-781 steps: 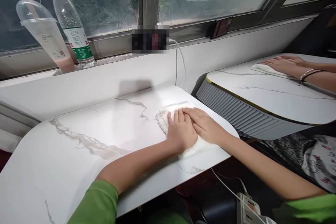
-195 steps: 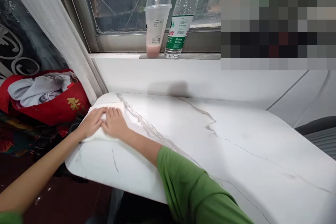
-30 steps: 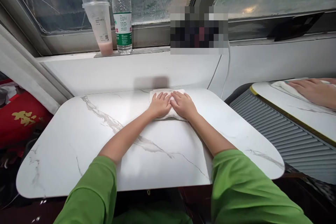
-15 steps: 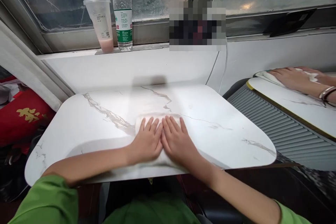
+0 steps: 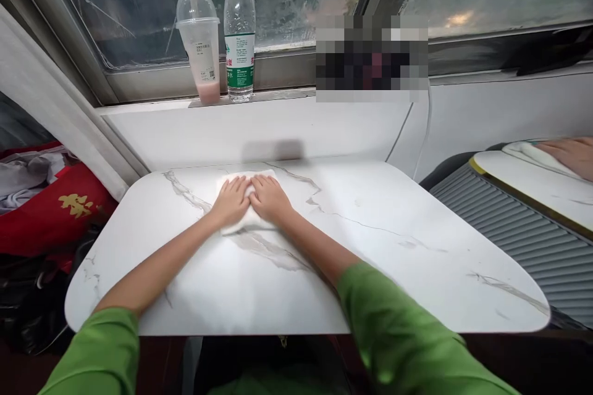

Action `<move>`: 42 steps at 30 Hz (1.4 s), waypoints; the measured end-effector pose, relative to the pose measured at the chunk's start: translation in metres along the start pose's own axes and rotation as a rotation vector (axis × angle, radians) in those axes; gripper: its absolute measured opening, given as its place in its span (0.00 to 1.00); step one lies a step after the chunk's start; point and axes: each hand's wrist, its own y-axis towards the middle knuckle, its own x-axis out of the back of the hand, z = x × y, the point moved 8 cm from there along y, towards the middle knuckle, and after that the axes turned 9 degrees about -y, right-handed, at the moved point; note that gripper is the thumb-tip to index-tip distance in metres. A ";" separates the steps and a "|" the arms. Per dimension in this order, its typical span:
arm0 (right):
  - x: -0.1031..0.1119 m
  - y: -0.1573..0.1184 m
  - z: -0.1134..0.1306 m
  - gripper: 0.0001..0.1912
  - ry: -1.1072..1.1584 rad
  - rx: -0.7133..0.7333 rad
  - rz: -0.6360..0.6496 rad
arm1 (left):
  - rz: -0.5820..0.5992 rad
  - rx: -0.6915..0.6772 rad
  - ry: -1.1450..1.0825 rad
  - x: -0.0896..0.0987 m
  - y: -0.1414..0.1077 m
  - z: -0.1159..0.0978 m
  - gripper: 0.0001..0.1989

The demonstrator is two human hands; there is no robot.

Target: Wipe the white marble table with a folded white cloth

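A white cloth (image 5: 252,222) lies flat on the white marbled table (image 5: 393,284), toward its back edge and left of the middle. My left hand (image 5: 230,200) rests palm down on the left part of the cloth, fingers spread. Beside it my right hand (image 5: 269,199) presses flat on the cloth too, its fingers stretched out. The two hands touch at their thumbs. Most of the cloth's middle is hidden under them.
On the window ledge stand a plastic cup (image 5: 202,52) with pink drink and a water bottle (image 5: 239,49). A red bag (image 5: 69,207) is at the left. Far right, another person's hand (image 5: 572,154) lies on a cloth on a second table (image 5: 532,182).
Both my hands and the cloth have slid away from me, from the table's near edge toward its back and a little left. The view has shifted slightly.
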 end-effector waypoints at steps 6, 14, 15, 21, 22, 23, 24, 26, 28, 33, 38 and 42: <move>-0.014 0.028 -0.002 0.24 -0.044 -0.037 0.027 | -0.025 -0.013 0.031 0.005 0.022 0.021 0.24; 0.004 -0.043 0.052 0.28 -0.014 -0.028 0.028 | 0.024 -0.156 -0.003 0.015 -0.069 0.000 0.25; 0.007 -0.050 0.064 0.28 0.003 -0.016 0.038 | 0.027 -0.163 -0.005 0.018 -0.084 0.000 0.25; 0.023 -0.074 0.153 0.32 0.154 0.199 0.121 | -0.032 -0.105 0.069 0.045 -0.177 0.023 0.27; 0.025 -0.075 0.169 0.33 0.180 0.249 0.123 | -0.051 -0.088 0.090 0.049 -0.192 0.031 0.28; 0.026 -0.075 0.185 0.33 0.202 0.296 0.117 | -0.070 -0.069 0.109 0.053 -0.207 0.039 0.29; 0.027 -0.074 0.199 0.33 0.218 0.336 0.107 | -0.091 -0.048 0.125 0.057 -0.221 0.047 0.29; 0.027 -0.069 0.222 0.33 0.243 0.404 0.078 | -0.134 0.010 0.151 0.063 -0.244 0.066 0.29; 0.025 -0.058 0.239 0.32 0.270 0.469 0.043 | -0.174 0.085 0.171 0.068 -0.259 0.084 0.29; 0.007 -0.003 0.251 0.26 0.308 0.558 -0.005 | -0.252 0.241 0.179 0.086 -0.237 0.127 0.25; -0.021 0.060 0.210 0.23 0.209 0.391 0.007 | -0.222 0.242 0.134 0.093 -0.146 0.150 0.23; -0.031 0.086 0.160 0.22 0.185 0.290 -0.016 | -0.194 0.200 0.113 0.087 -0.081 0.139 0.22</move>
